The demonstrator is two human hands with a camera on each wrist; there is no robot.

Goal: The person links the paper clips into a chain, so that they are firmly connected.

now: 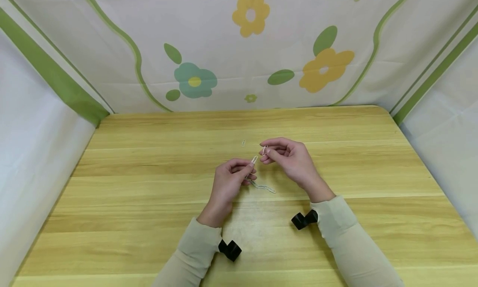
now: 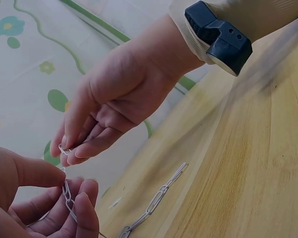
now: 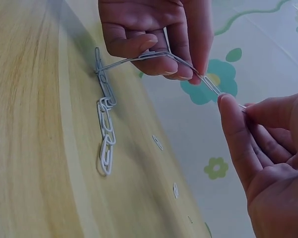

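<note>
My left hand [image 1: 228, 180] pinches the upper end of a chain of white paper clips [image 1: 264, 187] between thumb and forefinger. The chain passes by its other fingers and trails down onto the table, where its links [image 3: 107, 121] lie in the right wrist view. Just above and to the right, my right hand [image 1: 295, 160] pinches a single paper clip [image 1: 264, 150] between thumb and fingertips. In the head view a small gap separates this clip from the chain's top clip [image 1: 254, 159]. Fingertips partly cover both clips.
A loose paper clip [image 1: 243, 143] lies on the wooden table [image 1: 130, 187] beyond the hands. The right wrist view shows more loose clips [image 3: 176, 190] there. A flowered white curtain [image 1: 224, 42] stands behind the table, with white cloth at both sides.
</note>
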